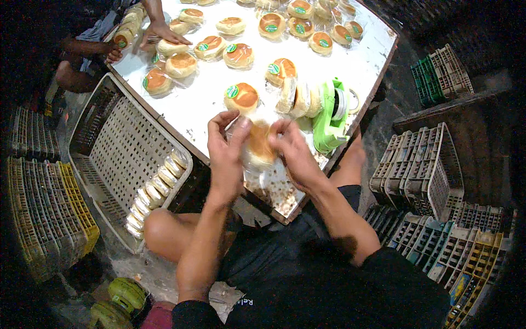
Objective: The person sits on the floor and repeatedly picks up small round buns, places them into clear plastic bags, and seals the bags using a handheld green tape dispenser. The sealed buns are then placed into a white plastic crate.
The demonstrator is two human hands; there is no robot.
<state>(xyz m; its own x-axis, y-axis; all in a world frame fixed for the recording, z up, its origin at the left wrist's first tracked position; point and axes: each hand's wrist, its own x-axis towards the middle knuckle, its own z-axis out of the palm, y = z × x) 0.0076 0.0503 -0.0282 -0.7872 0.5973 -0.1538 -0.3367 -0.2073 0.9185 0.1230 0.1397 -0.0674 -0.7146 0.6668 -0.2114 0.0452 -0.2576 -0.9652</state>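
My left hand [229, 143] and my right hand [290, 151] hold a round golden-topped bun in a clear bag [259, 140] between them at the table's near corner, both with curled fingers on the bag, slightly blurred. Just above lies a bagged bun with a green label [241, 96]. To the right of it, several bagged buns [300, 97] stand on edge beside a green tape dispenser [331, 123] with a roll of tape. More bagged buns [239, 54] are spread over the white tabletop [183, 115]. Dark speckles mark the table's near corner.
A co-worker's hand [167, 34] touches buns at the upper left; their other hand [112, 54] is at the table edge. A plastic crate [109, 126] holding a row of bagged buns [153, 192] is at left. Stacked crates [52, 214] [416, 164] line both sides. Green rounded objects [123, 296] lie lower left.
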